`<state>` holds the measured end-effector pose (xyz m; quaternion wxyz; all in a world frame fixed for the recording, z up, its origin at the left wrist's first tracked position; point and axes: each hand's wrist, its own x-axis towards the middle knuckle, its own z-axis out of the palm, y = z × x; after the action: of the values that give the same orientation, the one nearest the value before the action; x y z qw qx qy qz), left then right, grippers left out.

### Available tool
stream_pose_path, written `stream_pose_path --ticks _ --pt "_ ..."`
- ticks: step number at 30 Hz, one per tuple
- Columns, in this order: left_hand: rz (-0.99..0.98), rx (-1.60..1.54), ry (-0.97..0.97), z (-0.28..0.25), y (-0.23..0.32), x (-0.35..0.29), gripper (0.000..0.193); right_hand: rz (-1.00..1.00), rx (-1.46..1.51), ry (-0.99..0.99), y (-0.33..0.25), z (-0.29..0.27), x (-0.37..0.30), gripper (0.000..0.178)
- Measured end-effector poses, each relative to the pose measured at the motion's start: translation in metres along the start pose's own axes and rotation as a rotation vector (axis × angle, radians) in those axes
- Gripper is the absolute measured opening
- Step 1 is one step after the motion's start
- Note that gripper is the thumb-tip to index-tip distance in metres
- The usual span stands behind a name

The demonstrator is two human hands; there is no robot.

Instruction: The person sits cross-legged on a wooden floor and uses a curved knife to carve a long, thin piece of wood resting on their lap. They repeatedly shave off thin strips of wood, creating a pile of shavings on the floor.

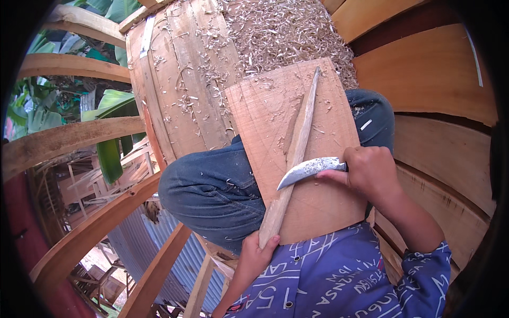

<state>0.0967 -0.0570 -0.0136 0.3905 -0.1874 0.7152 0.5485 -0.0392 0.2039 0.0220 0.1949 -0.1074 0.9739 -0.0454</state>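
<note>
A long wooden stick (300,137), tapered to a point at its far end, lies slantwise over a flat wooden board (334,116) across my lap. My left hand (255,258) is closed round the stick's thick near end. In my right hand (369,172) is a knife (310,168) with a curved, worn grey blade, its handle mostly hidden by my fingers. The blade crosses the stick near its middle, its tip pointing left; whether the edge bites into the wood I cannot tell. My right thumb stretches along the blade's base.
Curled wood shavings (286,37) cover the plank floor (185,106) beyond the board. Curved wooden rails (79,138) stand at the left, with banana leaves (114,106) and corrugated metal sheets (143,244) past them. A plank wall (424,74) rises close on the right.
</note>
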Motion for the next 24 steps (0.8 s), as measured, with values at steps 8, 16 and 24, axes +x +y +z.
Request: stream_pose_path --ticks 8,16,24 --pt "0.002 0.052 0.020 0.001 -0.006 0.000 0.045 0.438 -0.138 0.307 0.068 -0.025 0.036 0.075" --pt "0.041 0.097 0.062 0.004 -0.012 0.004 0.046 0.066 -0.003 -0.079 -0.024 -0.005 -0.008 0.062" --pt "0.009 0.102 0.116 0.008 -0.014 0.005 0.048 0.392 -0.124 0.102 0.049 -0.037 0.042 0.073"
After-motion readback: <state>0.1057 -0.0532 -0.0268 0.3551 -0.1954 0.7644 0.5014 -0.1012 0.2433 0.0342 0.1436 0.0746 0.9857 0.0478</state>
